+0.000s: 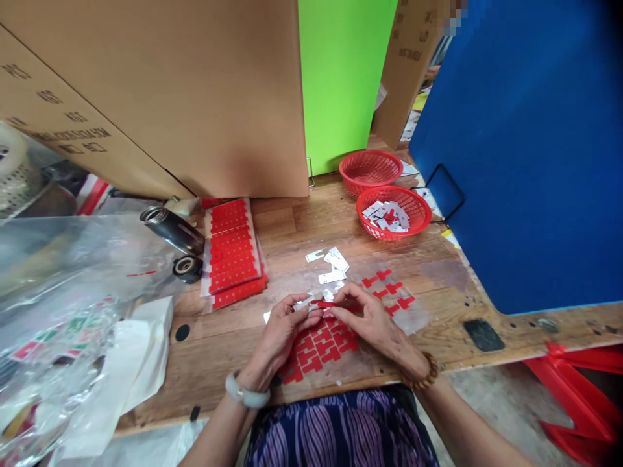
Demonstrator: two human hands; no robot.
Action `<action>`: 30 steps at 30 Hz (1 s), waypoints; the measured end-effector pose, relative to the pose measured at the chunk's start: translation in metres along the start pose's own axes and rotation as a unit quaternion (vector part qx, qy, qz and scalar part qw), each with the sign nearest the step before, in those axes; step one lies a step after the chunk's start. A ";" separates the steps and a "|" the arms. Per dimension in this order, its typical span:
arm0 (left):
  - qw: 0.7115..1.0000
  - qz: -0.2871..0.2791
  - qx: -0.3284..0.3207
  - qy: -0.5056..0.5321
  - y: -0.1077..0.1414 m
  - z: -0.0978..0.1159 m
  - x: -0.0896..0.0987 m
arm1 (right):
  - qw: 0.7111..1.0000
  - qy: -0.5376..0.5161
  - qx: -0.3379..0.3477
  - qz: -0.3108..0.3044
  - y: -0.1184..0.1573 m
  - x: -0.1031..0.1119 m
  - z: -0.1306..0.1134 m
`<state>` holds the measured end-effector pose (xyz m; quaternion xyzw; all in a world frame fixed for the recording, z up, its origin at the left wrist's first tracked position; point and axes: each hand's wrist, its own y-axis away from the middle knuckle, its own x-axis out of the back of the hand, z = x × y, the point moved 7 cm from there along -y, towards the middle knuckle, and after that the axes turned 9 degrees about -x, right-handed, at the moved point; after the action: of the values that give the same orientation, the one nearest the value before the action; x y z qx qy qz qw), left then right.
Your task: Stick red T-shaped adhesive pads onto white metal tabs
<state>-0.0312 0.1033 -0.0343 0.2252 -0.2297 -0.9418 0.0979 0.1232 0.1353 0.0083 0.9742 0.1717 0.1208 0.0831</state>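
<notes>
My left hand (285, 327) pinches a small silvery white card (305, 302) over the table. My right hand (367, 318) is closed on a red sticker (325, 304), its fingertips close to the card's right end. The contact between sticker and card is partly hidden by my fingers. Below both hands lies a clear sheet of red T-shaped stickers (321, 347), with bare gaps between some of them. Just beyond my hands, several white cards (335, 259) are scattered on the wood.
A red basket (423, 224) contains several cards; another red basket (348, 178) stands behind it. Stacked red sticker sheets (233, 246) lie left, beside a dark flask (178, 230) and its lid (187, 267). Plastic bags (58, 324) cover the far left. Cardboard (219, 97) and a blue panel (525, 162) flank the table.
</notes>
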 end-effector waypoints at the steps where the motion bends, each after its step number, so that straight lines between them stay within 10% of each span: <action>1: 1.000 -0.011 0.012 0.006 0.005 -0.001 -0.001 | 1.000 -0.005 0.003 0.013 0.001 0.000 0.000; 30: 0.997 -0.049 0.052 0.032 0.033 -0.011 -0.014 | 0.997 0.061 0.040 0.039 0.014 -0.011 -0.002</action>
<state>-0.0110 0.0743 -0.0225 0.2714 -0.2638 -0.9244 0.0467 0.1166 0.1182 0.0110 0.9735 0.1432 0.1758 0.0284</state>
